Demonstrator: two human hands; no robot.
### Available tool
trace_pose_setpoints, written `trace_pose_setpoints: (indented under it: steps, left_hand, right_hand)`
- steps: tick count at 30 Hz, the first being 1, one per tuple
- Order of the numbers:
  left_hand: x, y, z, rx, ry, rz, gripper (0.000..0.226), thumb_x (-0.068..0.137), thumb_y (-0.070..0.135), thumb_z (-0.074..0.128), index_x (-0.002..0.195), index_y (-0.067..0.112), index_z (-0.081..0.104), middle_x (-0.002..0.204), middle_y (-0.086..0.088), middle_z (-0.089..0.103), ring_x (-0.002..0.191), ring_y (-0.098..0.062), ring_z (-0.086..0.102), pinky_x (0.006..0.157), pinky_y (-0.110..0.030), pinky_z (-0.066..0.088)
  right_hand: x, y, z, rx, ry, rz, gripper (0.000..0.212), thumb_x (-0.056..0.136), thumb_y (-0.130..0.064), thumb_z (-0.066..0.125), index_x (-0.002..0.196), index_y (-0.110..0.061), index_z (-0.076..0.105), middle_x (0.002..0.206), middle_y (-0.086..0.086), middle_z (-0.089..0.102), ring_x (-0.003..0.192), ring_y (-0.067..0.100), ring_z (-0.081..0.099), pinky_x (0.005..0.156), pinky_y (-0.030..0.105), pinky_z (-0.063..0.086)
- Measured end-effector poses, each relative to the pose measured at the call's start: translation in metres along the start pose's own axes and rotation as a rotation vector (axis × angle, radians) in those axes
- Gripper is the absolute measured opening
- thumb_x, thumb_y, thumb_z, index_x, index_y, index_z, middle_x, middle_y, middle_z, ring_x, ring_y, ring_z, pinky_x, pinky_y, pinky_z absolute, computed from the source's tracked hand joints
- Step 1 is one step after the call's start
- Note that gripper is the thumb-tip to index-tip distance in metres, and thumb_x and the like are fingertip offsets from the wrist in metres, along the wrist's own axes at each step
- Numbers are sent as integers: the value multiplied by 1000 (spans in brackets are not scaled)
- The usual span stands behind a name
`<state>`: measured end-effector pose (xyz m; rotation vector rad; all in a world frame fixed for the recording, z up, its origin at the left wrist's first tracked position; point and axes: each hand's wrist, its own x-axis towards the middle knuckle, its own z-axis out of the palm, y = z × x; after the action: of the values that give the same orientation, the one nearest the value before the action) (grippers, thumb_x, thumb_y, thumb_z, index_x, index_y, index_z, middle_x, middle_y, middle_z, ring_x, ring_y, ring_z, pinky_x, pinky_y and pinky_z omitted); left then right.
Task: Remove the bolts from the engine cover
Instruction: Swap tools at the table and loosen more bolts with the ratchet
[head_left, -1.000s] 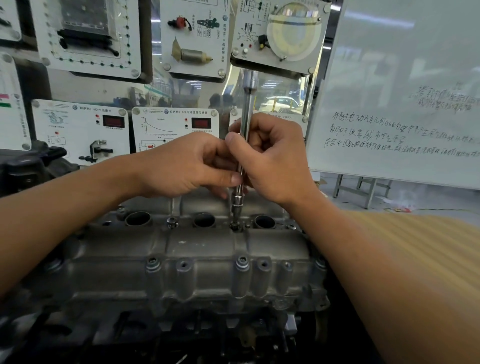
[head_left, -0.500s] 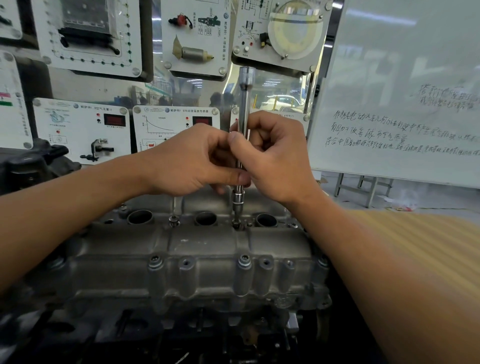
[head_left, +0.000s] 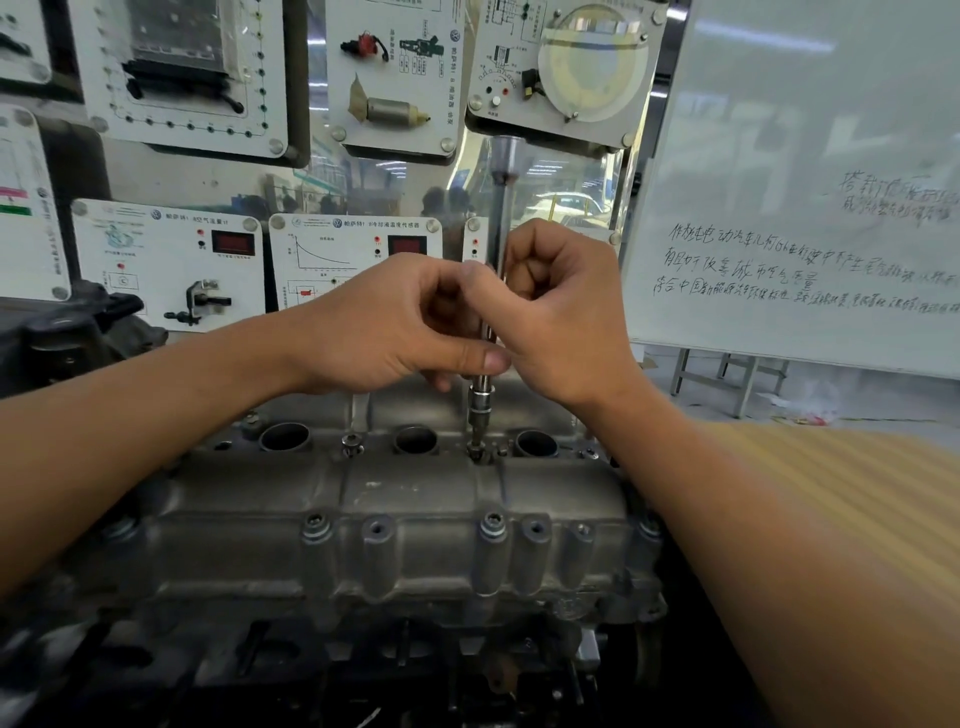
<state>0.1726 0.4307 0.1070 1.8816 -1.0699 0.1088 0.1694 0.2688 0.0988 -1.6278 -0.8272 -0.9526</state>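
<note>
- left hand (head_left: 395, 327): enters from the left, fingers curled, thumb and fingertips pinching the lower shaft of the extension bar (head_left: 500, 218) just above the socket (head_left: 480, 402).
- right hand (head_left: 561, 322): enters from the right, fingers curled round the same shaft a little higher up. It touches the left hand at the thumbs.
- extension bar: long chrome rod, close to upright. Its thick top end sticks out well above both hands, in front of the wall panels.
- socket: on the bar's bottom end, set down over the driven bolt (head_left: 475, 449) on the far side of the engine cover (head_left: 415, 499).
- driven bolt: mostly hidden by the socket, cannot tell how far out it is. It sits between the middle plug hole (head_left: 415, 439) and the right plug hole (head_left: 535, 441).
- engine cover: grey cast metal, spans the centre of the view below the hands, with dark engine parts under its near edge.
- left plug hole (head_left: 284, 436): in the same far row as the other two.
- far bolt (head_left: 351, 444): head stands up between the left and middle plug holes.
- near bolts: one left of centre (head_left: 316, 522), one right of centre (head_left: 493, 522), both seated in bosses along the near edge.
- open boss (head_left: 378, 529): just right of the left near bolt, shows a plain hole.
- whiteboard (head_left: 805, 182): far right, handwritten lines on it, stand legs below.
- training panels (head_left: 358, 260): far wall, white boards with mounted parts and red displays.
- tan striped surface (head_left: 831, 493): right, beside the right forearm, blurred, cannot tell what it is.
</note>
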Motion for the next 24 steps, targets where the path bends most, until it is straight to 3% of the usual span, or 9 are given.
trace_pose_setpoints:
  steps: [2, 7, 9, 12, 13, 16, 18, 22, 24]
  left_hand:
    - [-1, -1, 0, -21, -29, -4, 17, 74, 26, 79, 86, 34, 70, 81, 2, 69, 74, -13, 67, 70, -33, 60]
    - [-3, 0, 1, 12, -94, -36, 15, 83, 15, 72, 97, 12, 68, 86, 2, 74, 76, -10, 69, 75, -30, 60]
    - [-2, 2, 2, 92, -29, -15, 18, 75, 25, 76, 89, 15, 69, 77, -3, 72, 68, -15, 68, 68, -28, 59]
    - [1, 0, 1, 195, 50, 23, 33, 67, 39, 78, 84, 13, 68, 77, -16, 67, 70, -31, 63, 69, -42, 55]
    - [0, -1, 1, 164, 39, 19, 32, 69, 38, 77, 87, 12, 68, 78, -16, 67, 71, -26, 63, 69, -42, 55]
    - [-3, -1, 0, 27, -61, -6, 14, 81, 20, 69, 96, 19, 69, 84, 6, 74, 79, -4, 68, 71, -24, 57]
    - [-3, -1, 0, 28, -87, 1, 14, 83, 16, 66, 96, 20, 69, 85, 10, 75, 77, -2, 69, 72, -20, 56]
    - [0, -3, 0, 121, 22, 29, 9, 75, 32, 76, 83, 27, 74, 78, -4, 73, 75, -14, 67, 77, -42, 56]
    - [1, -4, 0, 108, 36, 34, 13, 73, 35, 77, 83, 28, 74, 77, -4, 72, 75, -12, 65, 75, -37, 55]
  right_hand:
    - [1, 0, 1, 6, 1, 6, 39, 82, 0, 71, 59, -19, 45, 45, -5, 37, 43, 6, 31, 46, 20, 32]
    - [0, 0, 1, 28, 19, 15, 30, 82, 2, 68, 60, 4, 47, 45, 10, 36, 41, 21, 33, 44, 29, 33]
    - [0, 0, 0, 20, 9, 8, 34, 82, 1, 68, 57, -9, 47, 45, 4, 36, 42, 13, 32, 45, 25, 32]
    - [0, -1, 0, 18, -20, 7, 40, 81, 0, 68, 58, -22, 45, 45, -4, 35, 44, 7, 29, 46, 21, 32]
    - [0, -2, 0, 19, -20, 8, 40, 80, 0, 67, 57, -23, 44, 45, -6, 35, 44, 6, 29, 46, 21, 31]
    - [0, -3, -1, 29, -11, 10, 40, 78, -2, 64, 56, -25, 40, 44, -11, 34, 43, 4, 28, 45, 22, 31]
    - [0, -4, -1, 28, -11, 11, 41, 79, -1, 64, 56, -26, 41, 43, -10, 35, 41, 5, 30, 44, 23, 33]
    - [-1, -3, 0, 13, -31, -2, 39, 81, 0, 66, 58, -24, 46, 45, -8, 36, 43, 7, 31, 46, 24, 34]
    - [0, -2, 0, 21, -29, 3, 37, 81, -1, 65, 58, -24, 46, 45, -7, 36, 44, 8, 31, 46, 26, 34]
